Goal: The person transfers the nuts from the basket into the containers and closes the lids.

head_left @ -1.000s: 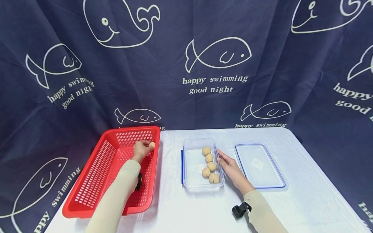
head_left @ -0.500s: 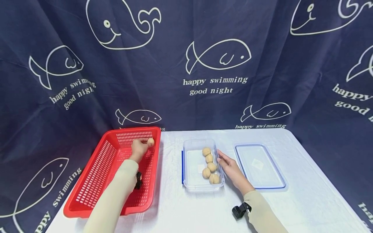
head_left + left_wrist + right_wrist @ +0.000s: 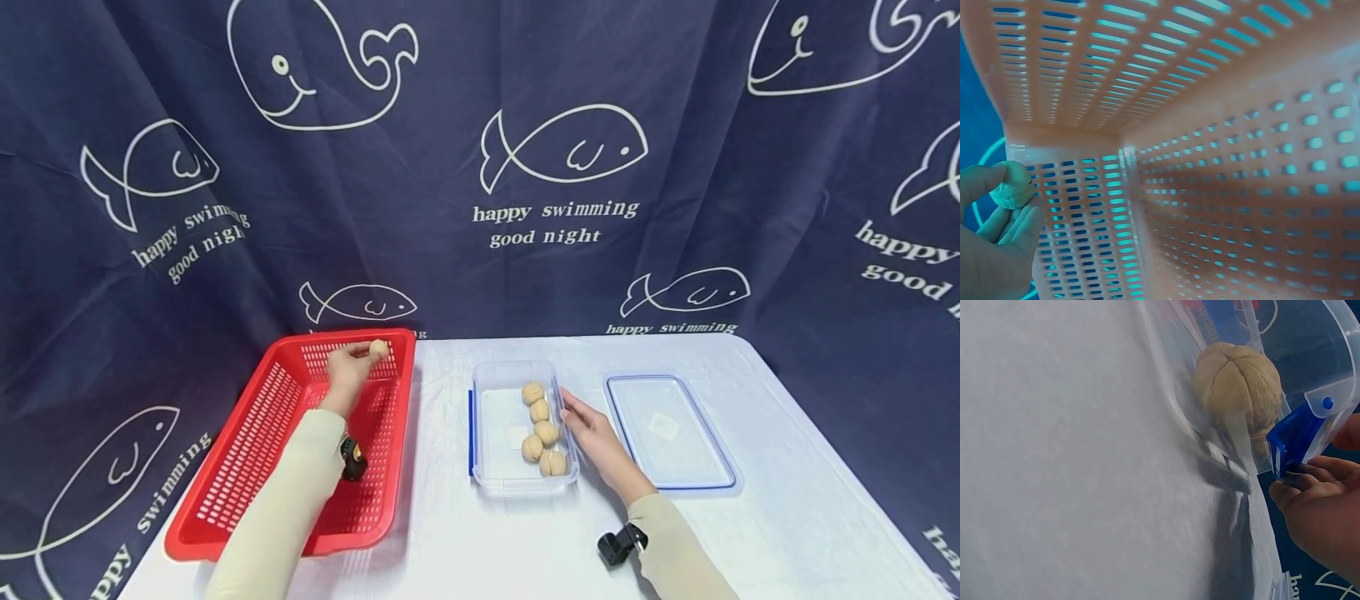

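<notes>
In the head view, my left hand point(image 3: 348, 372) is over the far part of a red plastic basket point(image 3: 400, 467), pinching a walnut point(image 3: 378, 348) between thumb and fingers. The left wrist view shows that walnut point(image 3: 1014, 186) close up, in front of the slotted basket wall. A clear box point(image 3: 491, 482) with blue clips stands mid-table, several walnuts point(image 3: 547, 432) in a line along its right side. My right hand point(image 3: 596, 435) rests against that side with fairly straight fingers. Its fingertips touch a blue clip point(image 3: 1297, 436) in the right wrist view.
A clear lid point(image 3: 667, 429) with a blue rim lies flat right of the box. Everything stands on a white-covered table point(image 3: 480, 550). Behind it hangs a dark blue curtain point(image 3: 420, 208) printed with fish and whales.
My left hand has lifted the walnut from beside the basket's right wall, moving it up and to the left in the head view. The right hand stays at the box.
</notes>
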`<state>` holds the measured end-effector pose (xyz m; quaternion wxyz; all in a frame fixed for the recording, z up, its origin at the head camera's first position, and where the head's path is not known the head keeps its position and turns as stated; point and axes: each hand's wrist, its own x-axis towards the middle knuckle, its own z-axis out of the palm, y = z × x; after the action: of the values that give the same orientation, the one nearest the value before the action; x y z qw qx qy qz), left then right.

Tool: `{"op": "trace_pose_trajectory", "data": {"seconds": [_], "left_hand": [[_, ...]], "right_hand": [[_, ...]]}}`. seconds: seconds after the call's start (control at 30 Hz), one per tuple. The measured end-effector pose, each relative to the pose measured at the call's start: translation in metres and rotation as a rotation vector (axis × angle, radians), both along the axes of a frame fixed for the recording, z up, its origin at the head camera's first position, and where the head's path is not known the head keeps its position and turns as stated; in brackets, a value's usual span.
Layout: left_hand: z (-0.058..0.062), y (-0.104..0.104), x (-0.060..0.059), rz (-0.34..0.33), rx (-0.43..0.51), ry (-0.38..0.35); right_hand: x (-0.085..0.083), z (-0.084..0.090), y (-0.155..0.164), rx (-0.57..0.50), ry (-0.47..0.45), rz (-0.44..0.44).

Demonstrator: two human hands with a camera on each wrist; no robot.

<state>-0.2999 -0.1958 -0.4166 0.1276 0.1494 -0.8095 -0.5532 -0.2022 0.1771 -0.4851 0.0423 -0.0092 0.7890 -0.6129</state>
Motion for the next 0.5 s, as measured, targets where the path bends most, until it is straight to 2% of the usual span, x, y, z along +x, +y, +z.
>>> {"op": "trace_pose_trajectory", "data": {"seconds": [0.23,0.5], "left_hand": [[0.013,0.002,0.001,0.018,0.049,0.050],[0.027,0.011,0.003,0.022,0.070,0.075]], "right_hand": [[0.000,-0.002,0.000,0.016,-0.005,-0.010],[0.001,0.001,0.000,0.009,0.003,0.002]]}}
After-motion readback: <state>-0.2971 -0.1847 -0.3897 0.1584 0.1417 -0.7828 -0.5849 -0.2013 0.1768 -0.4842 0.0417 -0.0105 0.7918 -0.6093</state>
